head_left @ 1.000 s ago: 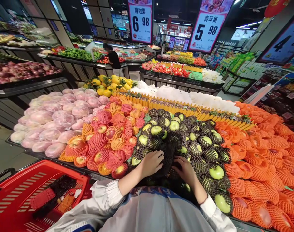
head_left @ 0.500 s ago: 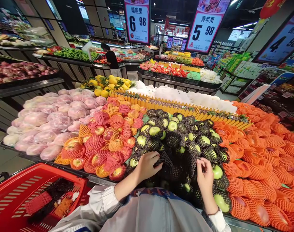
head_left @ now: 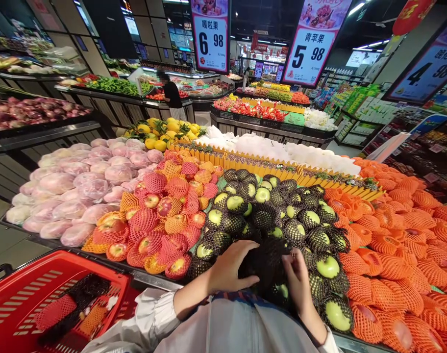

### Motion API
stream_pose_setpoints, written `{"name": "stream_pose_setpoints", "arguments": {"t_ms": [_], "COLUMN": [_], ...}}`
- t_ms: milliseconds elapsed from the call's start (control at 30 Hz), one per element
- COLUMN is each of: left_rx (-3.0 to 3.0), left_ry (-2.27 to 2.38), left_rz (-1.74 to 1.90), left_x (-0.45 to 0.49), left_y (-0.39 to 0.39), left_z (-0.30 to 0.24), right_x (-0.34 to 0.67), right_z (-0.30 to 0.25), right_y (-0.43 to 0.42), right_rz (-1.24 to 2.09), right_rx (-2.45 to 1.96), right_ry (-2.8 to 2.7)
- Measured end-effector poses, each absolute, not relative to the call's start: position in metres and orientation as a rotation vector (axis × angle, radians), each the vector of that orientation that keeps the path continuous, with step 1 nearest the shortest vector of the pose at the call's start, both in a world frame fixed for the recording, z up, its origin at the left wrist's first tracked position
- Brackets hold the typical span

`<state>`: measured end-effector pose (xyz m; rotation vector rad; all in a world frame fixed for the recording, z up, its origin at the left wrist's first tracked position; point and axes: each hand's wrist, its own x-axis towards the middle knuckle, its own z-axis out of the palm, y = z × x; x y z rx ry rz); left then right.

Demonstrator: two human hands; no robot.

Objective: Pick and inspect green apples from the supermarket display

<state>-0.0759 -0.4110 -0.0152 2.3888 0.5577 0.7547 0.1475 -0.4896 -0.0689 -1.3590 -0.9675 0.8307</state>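
Observation:
My left hand [head_left: 234, 267] curves around the left side of a black foam fruit net [head_left: 266, 259], thumb toward me. From the other side, my right hand [head_left: 297, 274] pinches the edge of that net between thumb and fingers. The net is dark and blurred, so I cannot tell whether an apple is inside. Both hands are low over the near part of a heap of green apples [head_left: 327, 265], most of them in black netting. A netted green apple [head_left: 337, 314] lies to the right of my right wrist.
Left of the green apples are red apples [head_left: 168, 206] in pink and orange nets, then pink wrapped fruit [head_left: 56, 182]. Orange-netted fruit [head_left: 400, 289] fills the right side. A red basket [head_left: 10, 289] with loose nets stands at lower left. A person [head_left: 172, 95] is far off.
My hands have come closer together, the right one moving left and down, the left one slightly right and down. The black netting is now gathered between them.

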Motion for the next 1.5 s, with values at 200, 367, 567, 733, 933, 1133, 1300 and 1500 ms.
{"name": "stream_pose_setpoints", "arguments": {"t_ms": [200,367,567,733,933,1133,1300,1500], "left_rx": [2.220,2.152,2.080,1.985,2.043,1.874,1.692,1.623], "left_ry": [0.747,0.940,0.953,1.041,0.764,0.687,0.535,0.413], "left_rz": [0.573,0.637,0.736,0.781,0.889,0.729,0.522,0.505], "left_x": [-0.069,-0.071,-0.071,-0.069,-0.069,-0.076,-0.075,-0.072], "left_y": [-0.417,-0.414,-0.414,-0.414,-0.418,-0.420,-0.423,-0.423], "left_z": [-0.017,-0.016,-0.019,-0.022,-0.014,-0.013,-0.014,-0.012], "right_x": [0.131,0.145,0.153,0.150,0.132,0.126,0.130,0.126], "right_z": [-0.057,-0.053,-0.067,-0.080,-0.069,-0.047,-0.063,-0.068], "right_y": [-0.495,-0.493,-0.497,-0.505,-0.510,-0.503,-0.502,-0.499], "right_rz": [1.027,0.902,0.848,0.883,1.070,1.140,1.183,1.280], "right_rx": [-1.191,-1.298,-1.307,-1.188,-1.232,-1.279,-1.169,-1.044], "right_ry": [-1.278,-1.097,-0.890,-0.876,-0.964,-0.933,-0.764,-0.648]}}
